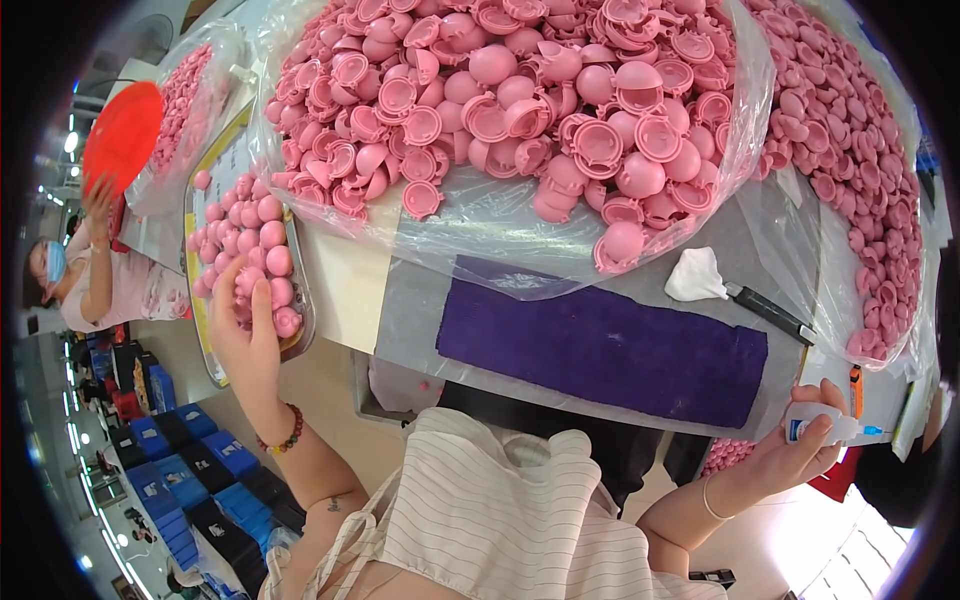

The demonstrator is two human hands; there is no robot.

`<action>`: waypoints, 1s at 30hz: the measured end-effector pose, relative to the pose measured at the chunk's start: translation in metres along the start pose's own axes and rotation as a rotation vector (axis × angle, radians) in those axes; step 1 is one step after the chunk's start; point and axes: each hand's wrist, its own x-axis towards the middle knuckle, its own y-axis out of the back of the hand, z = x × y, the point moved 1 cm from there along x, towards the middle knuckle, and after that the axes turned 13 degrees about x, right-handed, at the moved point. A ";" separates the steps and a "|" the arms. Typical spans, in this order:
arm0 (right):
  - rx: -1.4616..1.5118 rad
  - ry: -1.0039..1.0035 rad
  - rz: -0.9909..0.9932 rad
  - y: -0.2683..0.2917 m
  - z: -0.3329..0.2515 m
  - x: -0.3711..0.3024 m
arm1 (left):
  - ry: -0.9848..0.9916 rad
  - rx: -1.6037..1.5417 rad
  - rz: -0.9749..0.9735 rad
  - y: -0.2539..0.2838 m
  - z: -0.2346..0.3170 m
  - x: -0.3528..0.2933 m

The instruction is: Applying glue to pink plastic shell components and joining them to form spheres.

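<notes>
My left hand [248,335] is over a metal tray [307,320] at the left. Its thumb and fingers close around a pink plastic ball [246,284] with small raised bumps. Assembled pink balls [243,215] fill the tray about it. At the right edge of the table, my right hand [795,450] grips a small white glue bottle [812,420]. The blue tip [873,430] of the bottle points right, away from my palm. Between the hands a dark purple cloth [600,345] lies flat on the grey table covering.
A big heap of pink half-shells [500,90] in a clear plastic bag spreads across the back, with another pile [850,160] at the right. A black-handled tool [770,313] with a white wrapped end and an orange cutter [856,390] lie right. A masked person [95,270] at far left holds a red disc [122,138].
</notes>
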 end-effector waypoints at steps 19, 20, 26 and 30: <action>0.214 -0.225 -0.087 -0.016 -0.012 -0.030 | -0.432 -0.806 -0.269 -0.039 0.161 -0.028; 0.247 -0.260 -0.134 -0.031 -0.014 -0.033 | -0.537 -0.914 -0.341 -0.042 0.170 -0.039; 0.616 -0.465 -0.321 -0.076 -0.036 -0.053 | -0.543 -1.277 -0.656 -0.057 0.203 -0.079; 0.548 -0.440 -0.287 -0.074 -0.038 -0.062 | -0.510 -1.441 -0.888 -0.068 0.202 -0.079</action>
